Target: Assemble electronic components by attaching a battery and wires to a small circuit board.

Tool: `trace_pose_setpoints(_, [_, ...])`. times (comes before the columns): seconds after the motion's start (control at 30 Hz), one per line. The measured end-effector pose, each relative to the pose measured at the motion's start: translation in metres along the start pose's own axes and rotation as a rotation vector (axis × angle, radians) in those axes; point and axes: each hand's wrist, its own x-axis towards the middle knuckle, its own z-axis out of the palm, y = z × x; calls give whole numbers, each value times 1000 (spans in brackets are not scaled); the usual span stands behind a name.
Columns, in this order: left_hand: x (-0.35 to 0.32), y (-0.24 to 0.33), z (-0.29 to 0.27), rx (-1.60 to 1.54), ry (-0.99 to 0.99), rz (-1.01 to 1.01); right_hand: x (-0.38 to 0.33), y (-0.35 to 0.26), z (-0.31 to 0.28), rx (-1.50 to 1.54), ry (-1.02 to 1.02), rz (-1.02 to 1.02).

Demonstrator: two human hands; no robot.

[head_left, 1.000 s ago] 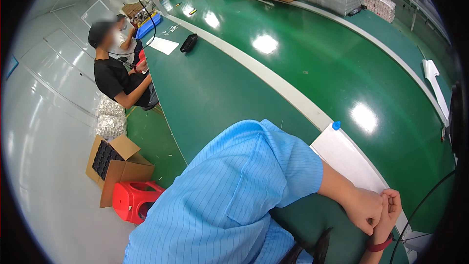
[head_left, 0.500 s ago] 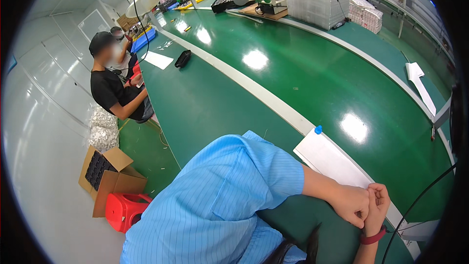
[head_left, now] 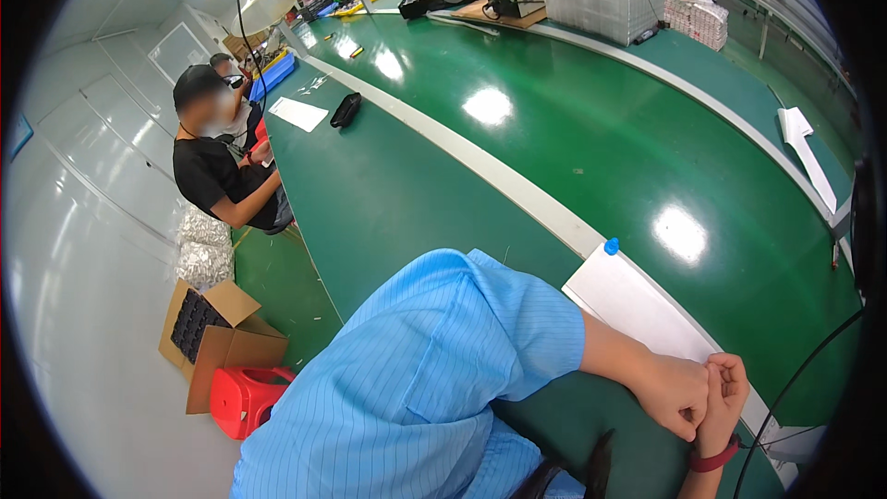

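At the lower right my two hands meet over the green table, beside a white sheet [head_left: 637, 300]. My left hand [head_left: 677, 395], reaching out of a light blue striped sleeve [head_left: 443, 351], is closed with its fingers curled inward. Pressed against it is my right hand [head_left: 725, 397], also closed, its fingers bent; a dark red band [head_left: 714, 456] circles that wrist. Whatever may be between the fingers is hidden. A small blue object [head_left: 611, 246] lies at the far corner of the sheet.
A pale rail [head_left: 480, 162] divides my green tabletop [head_left: 397, 194] from a glossy green belt [head_left: 554, 129]. Further off lie a black case [head_left: 346, 111] and a white paper [head_left: 297, 115]. A person in black [head_left: 217, 166] sits at left, near a carton [head_left: 217, 351] and a red stool [head_left: 242, 402]. A black cable [head_left: 785, 379] hangs at right.
The view has shifted slightly, so the hands and surroundings sit a little differently in the picture. Both hands stay closed and pressed together.
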Motion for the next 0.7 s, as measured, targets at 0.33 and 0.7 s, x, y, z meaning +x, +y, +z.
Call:
trace_pose_setpoints(0.33, [0, -3, -1, 27, 6, -6, 3, 3, 1, -6, 0, -5])
trace_pose_setpoints(0.7, [-1, -2, 0, 38, 5, -2, 1, 4, -1, -9, -4, -16])
